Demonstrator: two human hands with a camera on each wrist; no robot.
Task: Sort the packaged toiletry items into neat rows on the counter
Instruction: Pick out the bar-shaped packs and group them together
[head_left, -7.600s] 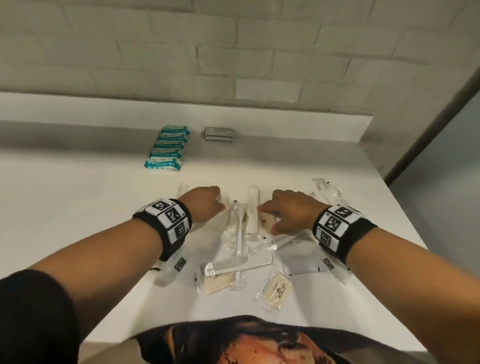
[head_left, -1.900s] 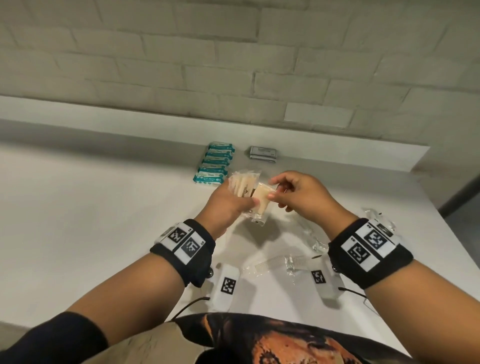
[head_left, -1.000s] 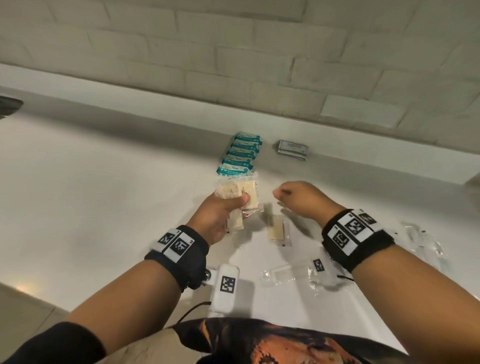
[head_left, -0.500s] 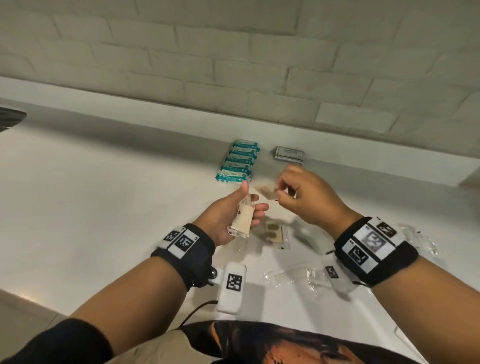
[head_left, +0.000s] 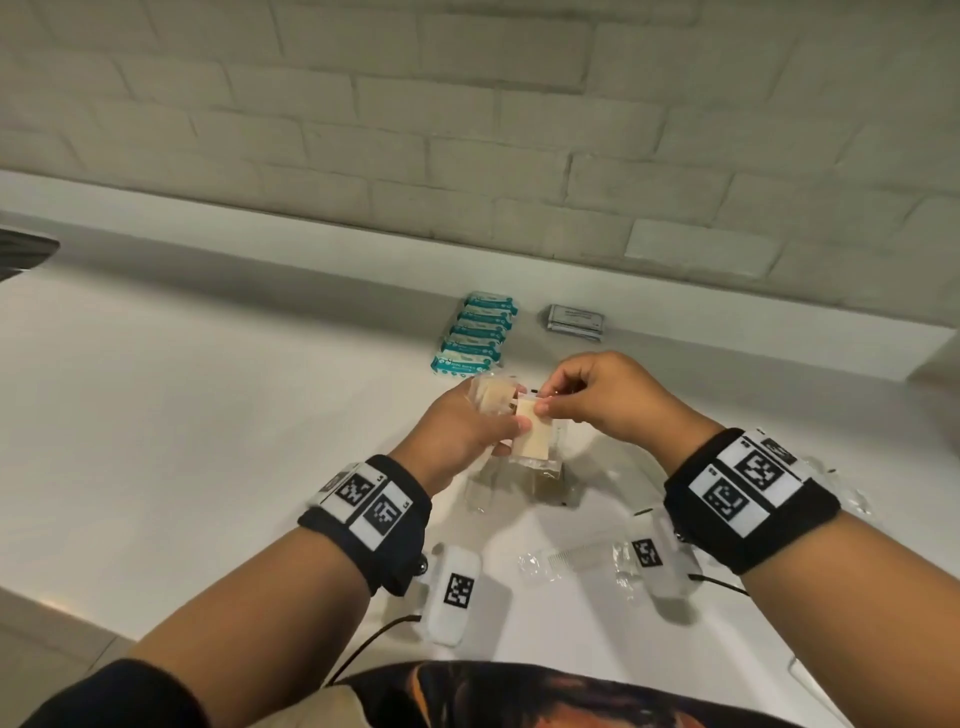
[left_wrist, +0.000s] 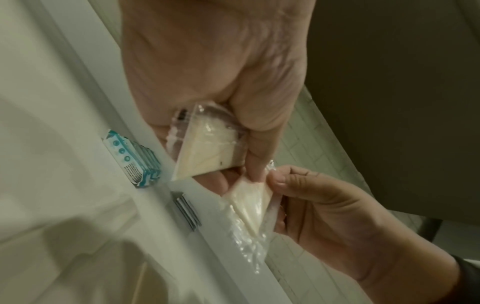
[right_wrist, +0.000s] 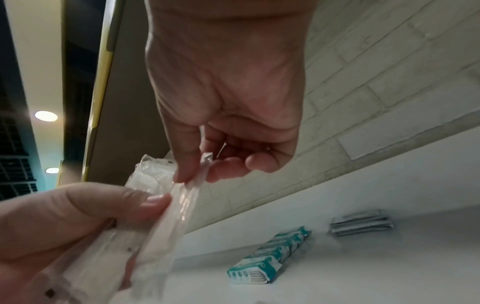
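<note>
Soap packet (head_left: 531, 435) hung long axis near-vertical above the desk (head_left: 208, 415), top pinched by right hand (head_left: 608, 400); left hand (head_left: 462, 431) gripped other packets (head_left: 491, 397).

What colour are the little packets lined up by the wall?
The row of packets is teal and white, clearest in the head view.

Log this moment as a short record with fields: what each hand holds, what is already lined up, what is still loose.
left hand: grips a bunch of clear-wrapped cream packets
right hand: pinches the top of one packet
lined up: teal packets in a row near the wall, grey sachets beside them
loose: wrapped comb on the counter
</note>
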